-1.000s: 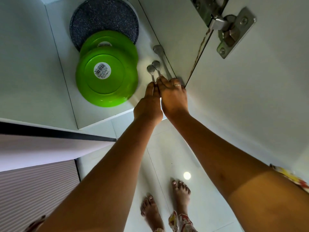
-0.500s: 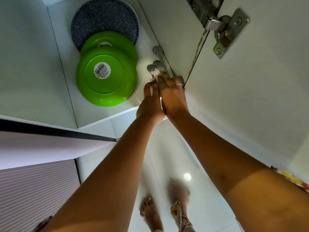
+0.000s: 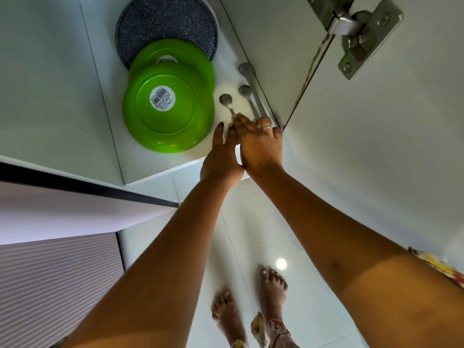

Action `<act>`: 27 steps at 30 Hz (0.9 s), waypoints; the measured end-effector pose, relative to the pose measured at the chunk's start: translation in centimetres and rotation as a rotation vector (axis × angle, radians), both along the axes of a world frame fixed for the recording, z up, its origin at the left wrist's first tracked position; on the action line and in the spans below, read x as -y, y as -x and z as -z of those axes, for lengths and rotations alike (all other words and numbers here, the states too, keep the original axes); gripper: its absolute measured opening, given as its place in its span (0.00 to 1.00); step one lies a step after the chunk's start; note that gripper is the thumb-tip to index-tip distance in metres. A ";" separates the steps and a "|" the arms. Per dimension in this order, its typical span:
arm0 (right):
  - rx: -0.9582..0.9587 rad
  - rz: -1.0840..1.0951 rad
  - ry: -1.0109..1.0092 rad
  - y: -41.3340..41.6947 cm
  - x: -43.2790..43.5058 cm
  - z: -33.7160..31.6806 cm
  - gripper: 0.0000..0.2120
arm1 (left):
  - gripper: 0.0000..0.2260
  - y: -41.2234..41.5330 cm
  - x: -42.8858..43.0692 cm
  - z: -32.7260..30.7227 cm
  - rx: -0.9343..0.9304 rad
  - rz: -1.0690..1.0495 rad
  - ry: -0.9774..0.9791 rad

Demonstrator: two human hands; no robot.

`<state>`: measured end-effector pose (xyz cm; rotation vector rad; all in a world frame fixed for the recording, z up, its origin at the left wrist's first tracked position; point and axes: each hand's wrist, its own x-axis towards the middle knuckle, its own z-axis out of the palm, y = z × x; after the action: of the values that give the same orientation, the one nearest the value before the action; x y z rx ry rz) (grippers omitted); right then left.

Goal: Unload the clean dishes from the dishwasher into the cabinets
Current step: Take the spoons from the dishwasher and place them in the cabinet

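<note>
on the white cabinet shelf [image 3: 108, 71], beside the open cabinet door [image 3: 376, 172] on the right, most of the load is already put away. a dark speckled plate [image 3: 165, 21] lies at the far end. two green plates [image 3: 168, 109] lie overlapping and bottom-up just near of it, a barcode sticker on the nearer one.

both hands reach in at the near right corner of the shelf. the left hand [image 3: 221, 156] has its fingers straight and slightly spread, tips resting on the shelf, and it holds nothing. the right hand [image 3: 261, 144] lies flat over the near ends of the spoon handles, its fingers extended. it seems to press and nudge rather than grip, though its thumb is hidden.

three spoons lie along the right wall, bowls pointing far. the large spoon [image 3: 246, 69] is against the wall and has not shifted. half a second ago the two small ones lay with their bowls almost touching. now the middle spoon [image 3: 244, 91] has slid right, next to the large spoon's handle, and the left spoon [image 3: 225, 99] sits apart from it, its handle under the right forefinger.

this looks like final tidying. the cutlery is down on the shelf, and this batch seems nearly finished.
</note>
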<state>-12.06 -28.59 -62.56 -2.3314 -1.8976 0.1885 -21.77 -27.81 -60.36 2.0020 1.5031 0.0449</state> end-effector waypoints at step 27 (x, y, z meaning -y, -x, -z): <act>-0.168 0.019 0.022 0.9 8.1 -0.9 0.25 | 0.24 1.4 7.4 -2.4 0.299 -0.251 -0.021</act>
<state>-12.98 -36.71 -61.66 -2.2672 -1.8017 0.3929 -23.20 -35.25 -57.94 1.7201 1.5488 0.4452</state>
